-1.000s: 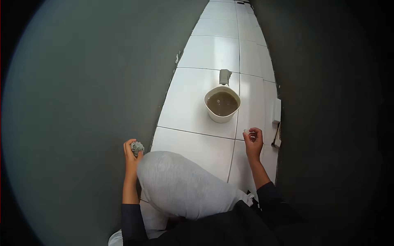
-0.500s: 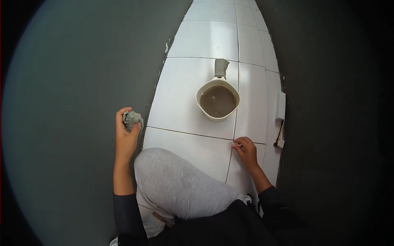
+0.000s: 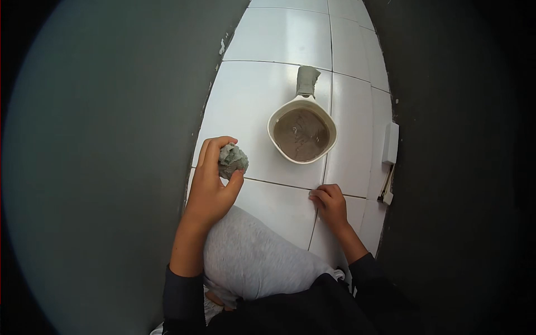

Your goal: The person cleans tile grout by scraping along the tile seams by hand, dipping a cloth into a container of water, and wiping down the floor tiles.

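Observation:
My left hand [image 3: 215, 181] is closed around a crumpled, damp-looking grey-green cloth [image 3: 233, 161] and holds it above the white tiles, left of the dipper. The white dipper [image 3: 271, 134] stands on the tiles ahead of me, with murky brown water [image 3: 301, 134] inside. A grey-green wrap [image 3: 307, 81] covers its handle, which points away from me. Near the tile joint below the dipper, my right hand [image 3: 330, 205] has its thumb and fingers pinched together. Whatever may be between those fingertips is too small to make out.
A white box-like fitting [image 3: 391, 143] and a smaller white piece [image 3: 388, 198] sit along the right edge of the tiles. Dark grey surfaces flank the tiled strip [image 3: 279, 36] on both sides. My knee [image 3: 245, 240] in light grey trousers is close below.
My left hand has moved right with the cloth, from over the dark surface to over the tiles. The water in the dipper looks more rippled. My right hand has barely moved.

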Available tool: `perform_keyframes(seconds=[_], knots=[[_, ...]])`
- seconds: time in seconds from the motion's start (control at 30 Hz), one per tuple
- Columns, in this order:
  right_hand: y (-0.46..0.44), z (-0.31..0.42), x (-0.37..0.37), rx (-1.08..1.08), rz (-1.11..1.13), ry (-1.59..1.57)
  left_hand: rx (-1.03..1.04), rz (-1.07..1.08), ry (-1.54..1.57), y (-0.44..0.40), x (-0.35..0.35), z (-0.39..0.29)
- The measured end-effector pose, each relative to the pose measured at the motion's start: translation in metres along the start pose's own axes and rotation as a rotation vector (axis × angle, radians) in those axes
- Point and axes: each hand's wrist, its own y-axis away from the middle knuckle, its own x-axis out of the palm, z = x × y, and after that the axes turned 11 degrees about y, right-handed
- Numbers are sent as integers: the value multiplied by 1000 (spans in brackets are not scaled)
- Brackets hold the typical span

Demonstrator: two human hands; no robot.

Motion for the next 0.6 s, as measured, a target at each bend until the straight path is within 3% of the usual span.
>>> perform_keyframes(seconds=[0.17,0.33,0.47,0.6], knots=[[-23,27,30,-114,-2,-45,3,115,-87,-6,7,0],[-17,9,14,-101,34,8,56,244,-225,-6,5,2],[-6,-3,3,-62,61,63,26,257,-172,-10,7,4],[-28,32,35,-128,25,-19,27,257,-132,-15,12,9]])
